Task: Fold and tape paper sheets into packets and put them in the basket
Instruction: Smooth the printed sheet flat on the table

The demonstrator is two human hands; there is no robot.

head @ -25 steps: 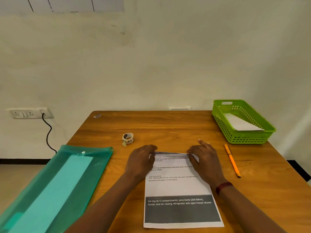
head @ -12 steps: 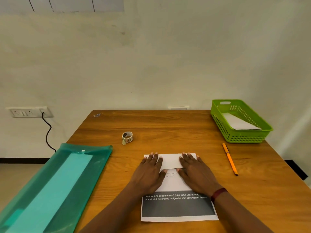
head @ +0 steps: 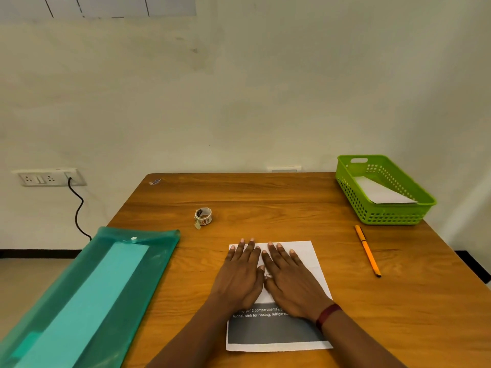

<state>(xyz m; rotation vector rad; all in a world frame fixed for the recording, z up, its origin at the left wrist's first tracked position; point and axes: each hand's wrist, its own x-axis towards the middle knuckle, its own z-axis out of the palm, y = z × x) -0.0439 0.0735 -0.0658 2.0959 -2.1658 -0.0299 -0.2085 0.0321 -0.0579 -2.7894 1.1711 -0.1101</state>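
Observation:
A printed paper sheet [head: 305,257] lies on the wooden table [head: 265,197] in front of me, its top part folded down white side up, a dark grey band at its near end. My left hand [head: 240,274] and my right hand [head: 289,280] lie flat side by side on the fold, fingers straight, pressing it down. A small roll of tape [head: 203,216] stands left of centre, beyond the sheet. The green basket [head: 353,191] sits at the far right corner with a folded white packet [head: 382,193] inside.
A teal plastic document folder [head: 87,293] hangs over the table's left edge. An orange pen [head: 368,251] lies right of the sheet, below the basket. A wall socket with a black cable [head: 77,211] is at the left. A small scrap [head: 154,182] lies at the far left corner.
Both hands brought the sheet's top edge toward me and folded it down. They then slid together toward the middle of the fold and lie flat on it.

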